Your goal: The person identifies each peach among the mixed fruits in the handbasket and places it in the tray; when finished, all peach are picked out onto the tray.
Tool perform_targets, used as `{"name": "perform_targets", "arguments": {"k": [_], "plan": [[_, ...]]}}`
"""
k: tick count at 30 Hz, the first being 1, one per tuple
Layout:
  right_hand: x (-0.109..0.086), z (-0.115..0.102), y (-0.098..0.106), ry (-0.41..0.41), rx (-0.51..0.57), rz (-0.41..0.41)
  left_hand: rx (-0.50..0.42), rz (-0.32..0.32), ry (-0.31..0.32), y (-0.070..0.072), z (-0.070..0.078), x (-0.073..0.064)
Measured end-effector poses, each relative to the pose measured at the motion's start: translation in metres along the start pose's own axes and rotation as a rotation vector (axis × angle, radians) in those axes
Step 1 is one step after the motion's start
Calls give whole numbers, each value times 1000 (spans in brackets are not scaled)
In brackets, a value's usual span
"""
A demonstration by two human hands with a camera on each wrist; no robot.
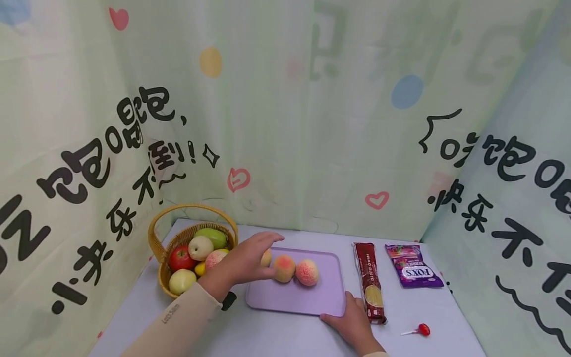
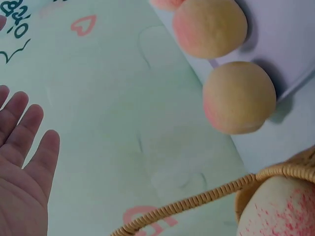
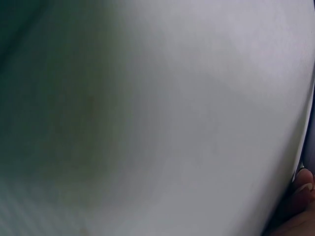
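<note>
Peaches (image 1: 284, 268) show in head view (right wrist unclear).

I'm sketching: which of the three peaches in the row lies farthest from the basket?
The head view's rightmost peach; the middle peach and left peach sit nearer the basket.

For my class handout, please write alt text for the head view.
A person's left hand, thumb spread, is beside peaches on a lilac tray; the right hand holds the tray's near right corner. A fruit basket stands left, and two snack packets and a red lollipop lie right.
</note>
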State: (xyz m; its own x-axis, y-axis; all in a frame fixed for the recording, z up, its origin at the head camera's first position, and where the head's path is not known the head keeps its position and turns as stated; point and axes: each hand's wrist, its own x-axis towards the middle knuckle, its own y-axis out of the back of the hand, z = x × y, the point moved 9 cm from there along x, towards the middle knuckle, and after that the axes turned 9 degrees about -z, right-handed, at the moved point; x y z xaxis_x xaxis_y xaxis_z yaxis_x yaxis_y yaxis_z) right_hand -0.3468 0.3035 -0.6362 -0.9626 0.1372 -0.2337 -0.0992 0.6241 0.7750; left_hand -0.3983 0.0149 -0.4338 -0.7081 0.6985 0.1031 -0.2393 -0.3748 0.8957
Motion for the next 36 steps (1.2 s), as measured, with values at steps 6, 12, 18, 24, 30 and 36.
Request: {"name": "perform_targets", "arguments": {"k": [6,12,18,24,30,36], "plan": [[0,0,0,5,-8,1,-45,56,22,11,-9,-12],[-3,-3,1,23,-13,10,-70,93,83,18,-20,-24],[-2,-2,0,12,-8,4,-86,131,122,23,-33,-32],[0,-2,1,1,-2,-2,-102,170,121,26,-43,-37],[-2,-4,3,22,-19,20,-98,162,171,24,-57,-43],[-1,-3,1,2,-16,6,-108,161,187,21,-69,-47]]}}
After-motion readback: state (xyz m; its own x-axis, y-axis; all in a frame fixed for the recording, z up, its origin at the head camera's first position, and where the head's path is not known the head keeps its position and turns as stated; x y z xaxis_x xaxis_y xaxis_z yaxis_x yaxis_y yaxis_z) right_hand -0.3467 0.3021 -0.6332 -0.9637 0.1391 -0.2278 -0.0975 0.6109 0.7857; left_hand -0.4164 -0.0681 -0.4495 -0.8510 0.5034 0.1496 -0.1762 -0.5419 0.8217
